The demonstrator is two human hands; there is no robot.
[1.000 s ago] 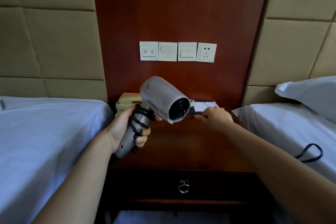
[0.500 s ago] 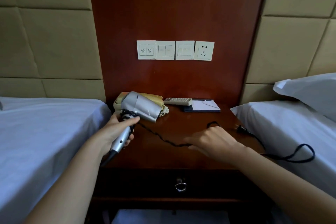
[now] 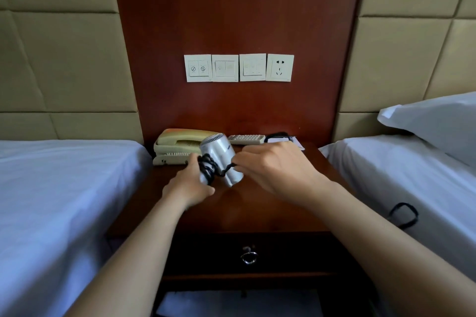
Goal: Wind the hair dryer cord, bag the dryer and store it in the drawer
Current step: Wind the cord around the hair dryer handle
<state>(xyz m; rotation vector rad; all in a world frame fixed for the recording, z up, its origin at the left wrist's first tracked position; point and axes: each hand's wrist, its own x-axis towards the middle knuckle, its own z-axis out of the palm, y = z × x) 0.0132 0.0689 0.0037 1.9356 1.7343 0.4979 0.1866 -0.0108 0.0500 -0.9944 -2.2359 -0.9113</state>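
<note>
Now left hand (image 3: 189,188) grips dryer (image 3: 219,149); right hand's (image 3: 280,170) fingers (image 3: 249,159) pinch cord (image 3: 207,168); slack would let coils between them unravel.

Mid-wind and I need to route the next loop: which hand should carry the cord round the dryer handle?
Right. The right hand pinches the black cord just beside the hair dryer, free to circle it. The left hand grips the wrapped handle and is probably best left steadying it.

No words can be read. The switch plate (image 3: 197,68) high above the left hand (image 3: 189,188) shows two round signs.
</note>
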